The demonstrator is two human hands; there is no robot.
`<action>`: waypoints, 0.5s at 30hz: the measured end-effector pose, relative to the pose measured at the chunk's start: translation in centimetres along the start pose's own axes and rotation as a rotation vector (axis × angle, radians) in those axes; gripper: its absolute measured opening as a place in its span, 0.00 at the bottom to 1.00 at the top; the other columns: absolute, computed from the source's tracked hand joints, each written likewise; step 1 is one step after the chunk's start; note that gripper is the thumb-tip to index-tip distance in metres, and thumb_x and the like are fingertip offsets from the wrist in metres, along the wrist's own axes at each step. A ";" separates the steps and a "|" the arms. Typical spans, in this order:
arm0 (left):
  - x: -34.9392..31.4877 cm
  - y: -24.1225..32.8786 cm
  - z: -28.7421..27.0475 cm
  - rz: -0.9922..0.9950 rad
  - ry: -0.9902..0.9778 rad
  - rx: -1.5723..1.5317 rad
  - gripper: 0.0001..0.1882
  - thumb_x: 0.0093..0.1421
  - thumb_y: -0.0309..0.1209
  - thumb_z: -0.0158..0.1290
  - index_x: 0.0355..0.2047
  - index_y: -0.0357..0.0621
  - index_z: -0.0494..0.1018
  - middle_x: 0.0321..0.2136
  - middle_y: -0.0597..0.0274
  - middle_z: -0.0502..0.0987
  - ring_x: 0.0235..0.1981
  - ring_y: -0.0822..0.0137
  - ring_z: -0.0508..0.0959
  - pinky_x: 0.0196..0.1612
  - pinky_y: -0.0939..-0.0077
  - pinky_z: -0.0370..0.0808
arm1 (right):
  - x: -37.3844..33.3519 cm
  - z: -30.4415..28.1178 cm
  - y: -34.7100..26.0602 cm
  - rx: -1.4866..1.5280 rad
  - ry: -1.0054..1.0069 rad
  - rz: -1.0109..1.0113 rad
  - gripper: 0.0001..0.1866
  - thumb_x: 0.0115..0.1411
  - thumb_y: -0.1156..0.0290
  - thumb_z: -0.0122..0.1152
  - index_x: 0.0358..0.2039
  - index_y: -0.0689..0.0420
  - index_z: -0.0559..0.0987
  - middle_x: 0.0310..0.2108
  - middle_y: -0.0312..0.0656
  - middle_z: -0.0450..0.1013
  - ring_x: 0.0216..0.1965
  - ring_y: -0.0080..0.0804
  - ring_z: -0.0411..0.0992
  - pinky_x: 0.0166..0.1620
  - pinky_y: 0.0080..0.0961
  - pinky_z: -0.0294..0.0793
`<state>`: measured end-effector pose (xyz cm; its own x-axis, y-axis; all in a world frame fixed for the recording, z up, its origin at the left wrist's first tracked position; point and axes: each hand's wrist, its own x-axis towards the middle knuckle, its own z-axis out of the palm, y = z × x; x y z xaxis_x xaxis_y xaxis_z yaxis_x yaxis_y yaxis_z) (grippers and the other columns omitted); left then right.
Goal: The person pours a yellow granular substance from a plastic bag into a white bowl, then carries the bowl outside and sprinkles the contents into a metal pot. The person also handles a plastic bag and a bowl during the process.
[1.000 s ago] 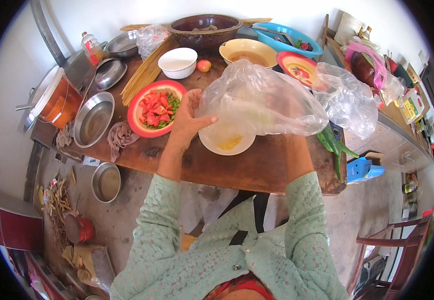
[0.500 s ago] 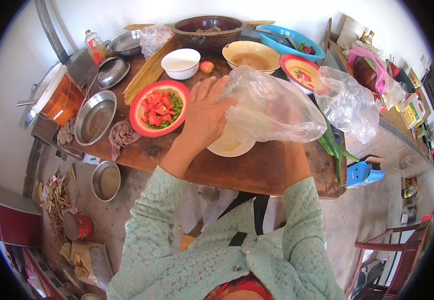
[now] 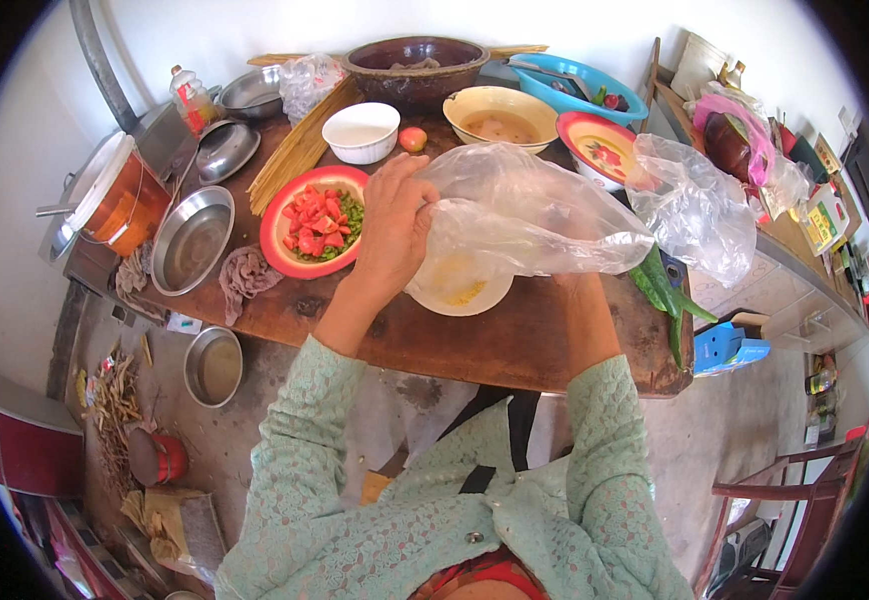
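- The left hand (image 3: 395,215) pinched the near edge of a clear plastic bag (image 3: 535,210) between thumb and fingers.
- The right hand (image 3: 583,285) was mostly covered by the bag's other end; whether it gripped the film could not be told.
- The bag hung puffed out between both hands, over the far part of a shallow white bowl (image 3: 490,302) that held loose yellow bits.
- Left of the white bowl, a red-rimmed plate (image 3: 297,270) carried chopped tomato (image 3: 315,220) and small cut green pieces (image 3: 350,212).
- Beyond the white bowl and to its left stood a ribbed white bowl (image 3: 360,148), with a whole tomato (image 3: 413,139) just beside it.
- Beyond the white bowl, a cream basin (image 3: 495,100) contained brownish liquid; behind that, a brown earthenware basin (image 3: 415,90) held something lumpy, too dim to identify.
- Beyond the white bowl to the right were a red-rimmed bowl (image 3: 580,130) with a floral pattern and a blue plastic basin (image 3: 545,88) with dark and green produce inside.
- Right of the white bowl lay long green vegetables (image 3: 660,290), near a second crumpled clear bag (image 3: 700,210).
- Far left of the white bowl sat a steel basin (image 3: 220,222).
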<state>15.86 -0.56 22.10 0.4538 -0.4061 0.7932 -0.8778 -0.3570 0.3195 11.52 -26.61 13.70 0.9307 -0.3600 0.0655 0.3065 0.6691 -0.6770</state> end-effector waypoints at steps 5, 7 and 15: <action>0.3 0.6 0.1 -0.105 0.107 -0.316 0.06 0.59 0.24 0.48 0.36 0.40 0.64 0.45 0.49 0.71 0.48 0.52 0.70 0.51 0.65 0.66 | -0.2 -0.5 0.3 -0.070 0.180 0.026 0.18 0.62 0.69 0.48 0.51 0.60 0.66 0.48 0.46 0.69 0.46 0.38 0.70 0.46 0.35 0.75; 0.4 1.1 0.2 -0.161 0.147 -0.420 0.04 0.62 0.26 0.45 0.36 0.40 0.64 0.44 0.51 0.72 0.47 0.58 0.72 0.49 0.68 0.67 | -0.2 -1.3 0.6 -0.098 0.186 0.006 0.19 0.61 0.73 0.49 0.53 0.59 0.64 0.51 0.45 0.66 0.50 0.38 0.68 0.49 0.35 0.73; 0.5 0.2 1.2 -0.360 0.299 -0.521 0.06 0.65 0.31 0.42 0.35 0.41 0.64 0.26 0.69 0.67 0.29 0.77 0.65 0.35 0.82 0.65 | -0.3 -1.0 -0.1 -0.262 0.227 0.033 0.17 0.62 0.71 0.45 0.52 0.58 0.65 0.42 0.42 0.72 0.38 0.34 0.73 0.37 0.35 0.76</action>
<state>16.16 -1.86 21.94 0.7338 -0.0626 0.6764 -0.6743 0.0542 0.7365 11.04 -27.20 12.99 0.8621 -0.4960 -0.1039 0.1881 0.5036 -0.8432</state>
